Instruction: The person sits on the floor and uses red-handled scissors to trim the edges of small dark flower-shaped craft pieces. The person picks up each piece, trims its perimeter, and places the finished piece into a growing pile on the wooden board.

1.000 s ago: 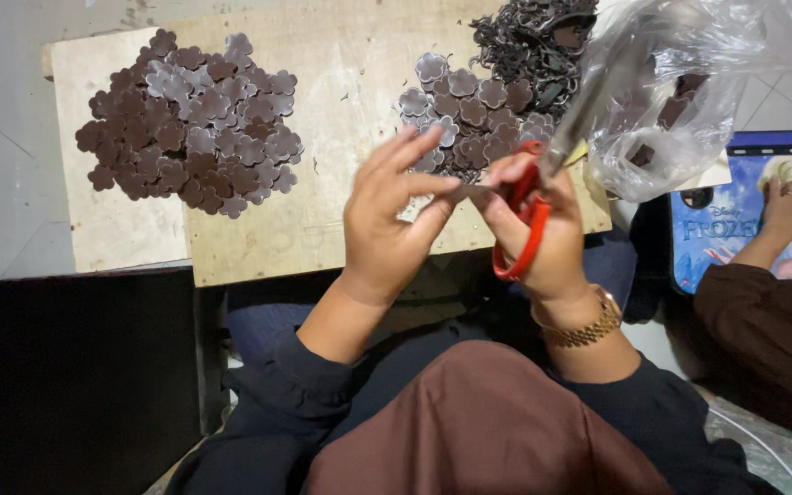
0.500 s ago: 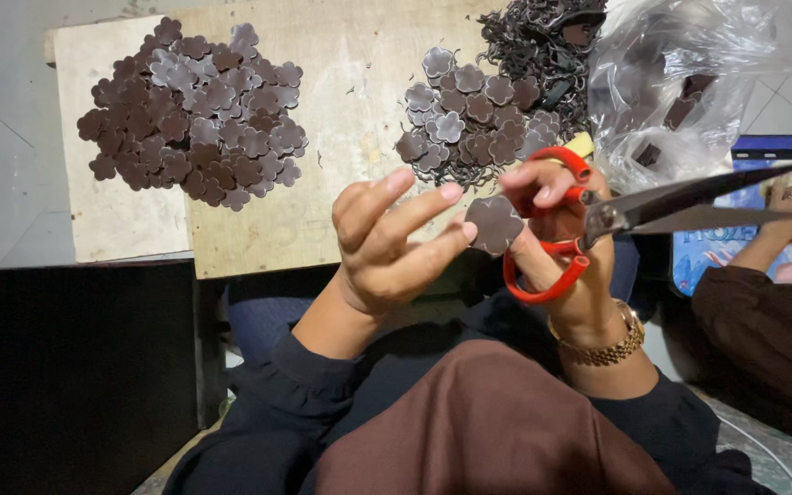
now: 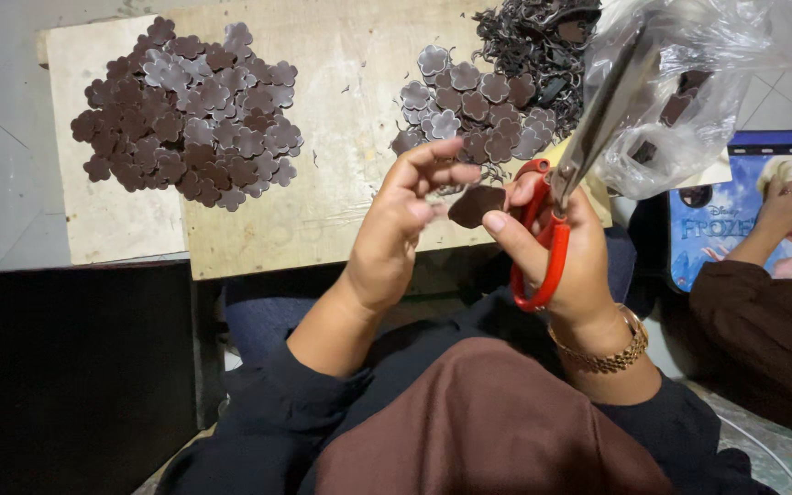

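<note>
My right hand (image 3: 568,246) grips red-handled scissors (image 3: 572,197), blades pointing up and to the right, and its thumb pinches a small dark brown flower-shaped piece (image 3: 474,203). My left hand (image 3: 405,225) holds the same piece from the left, with its fingertips on the piece's edge. Both hands hover over the near edge of a wooden board (image 3: 341,137). A large pile of brown flower-shaped pieces (image 3: 190,115) lies on the board's left part. A smaller pile (image 3: 469,105) lies just beyond my hands.
A heap of dark offcut scraps (image 3: 529,41) sits at the board's far right. A clear plastic bag (image 3: 689,82) with dark pieces rests on the right. Another person's arm in a dark sleeve (image 3: 763,312) rests on a blue picture box (image 3: 735,211).
The scissors swung from pointing right to pointing up and right. The brown piece stays pinched between both hands, slightly lower in view.
</note>
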`<state>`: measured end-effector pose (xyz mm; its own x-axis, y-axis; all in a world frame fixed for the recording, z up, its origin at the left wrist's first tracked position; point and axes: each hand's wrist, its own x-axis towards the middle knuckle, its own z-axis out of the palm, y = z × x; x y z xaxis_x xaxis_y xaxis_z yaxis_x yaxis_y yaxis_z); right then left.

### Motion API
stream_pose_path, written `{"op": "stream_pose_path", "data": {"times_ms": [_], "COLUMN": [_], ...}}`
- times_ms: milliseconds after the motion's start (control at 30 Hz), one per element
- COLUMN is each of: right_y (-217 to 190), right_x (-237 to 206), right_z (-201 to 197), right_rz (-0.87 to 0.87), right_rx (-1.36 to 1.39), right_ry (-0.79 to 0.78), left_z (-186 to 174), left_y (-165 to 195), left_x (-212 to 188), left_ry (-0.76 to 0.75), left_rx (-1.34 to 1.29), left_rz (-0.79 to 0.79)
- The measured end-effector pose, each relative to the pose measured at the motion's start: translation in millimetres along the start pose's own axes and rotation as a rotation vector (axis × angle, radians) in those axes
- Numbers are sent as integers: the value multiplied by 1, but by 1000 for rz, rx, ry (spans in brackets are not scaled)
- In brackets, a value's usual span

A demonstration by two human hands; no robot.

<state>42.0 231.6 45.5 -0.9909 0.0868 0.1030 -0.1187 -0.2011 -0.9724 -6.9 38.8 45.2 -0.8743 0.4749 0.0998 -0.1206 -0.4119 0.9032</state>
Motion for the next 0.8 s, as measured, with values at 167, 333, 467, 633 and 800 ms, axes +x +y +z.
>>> {"op": "stream_pose_path", "data": {"times_ms": [167,333,467,633,800], "right_y": [-6,-9,-11,-9,-3], "right_x": [6,9,10,8,5], "right_z": [2,7,7,8,5], "right_rz": [107,199,226,264,246], "right_rx": [10,122,125,173,179], "right_ry": [40,85,80,78,66], "left_z": [-2,-8,-12,-6,-2], "left_y": [0,-6,-11,-16,-18], "left_x": [4,7,9,10,10], "left_ry": [-18,18,62,163,282], "left_rx": [-33,-137,-110,-210,-97], "left_rz": [-111,-161,-182,-240,-193]}}
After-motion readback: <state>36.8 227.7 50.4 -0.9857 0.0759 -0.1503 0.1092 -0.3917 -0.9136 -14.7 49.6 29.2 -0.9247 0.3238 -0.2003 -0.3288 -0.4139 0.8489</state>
